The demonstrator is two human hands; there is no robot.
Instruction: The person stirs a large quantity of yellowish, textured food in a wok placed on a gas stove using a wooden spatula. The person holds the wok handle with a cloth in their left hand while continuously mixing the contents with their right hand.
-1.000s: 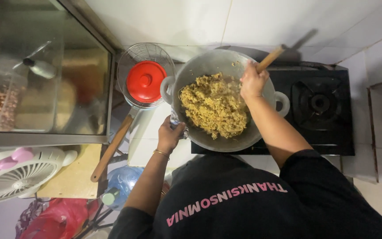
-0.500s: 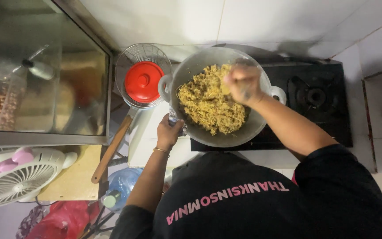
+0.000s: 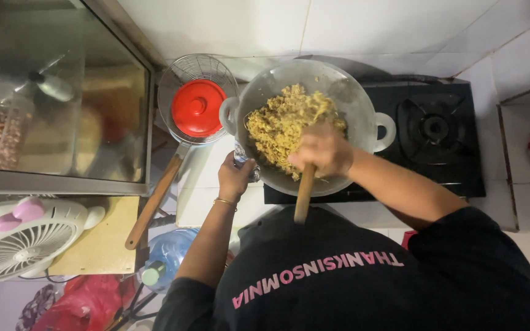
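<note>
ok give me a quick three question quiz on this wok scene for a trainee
1. True or false: the left hand grips the wok at its near rim.
2. What does the right hand hold? A) a wooden-handled stirring tool B) the red lid C) the water bottle
3. Fill in: the red lid lies in a wire ______ left of the wok.

Key
1. True.
2. A: the wooden handle points back toward the person, with its working end in the yellowish food.
3. Strainer, with a long wooden handle.
</note>
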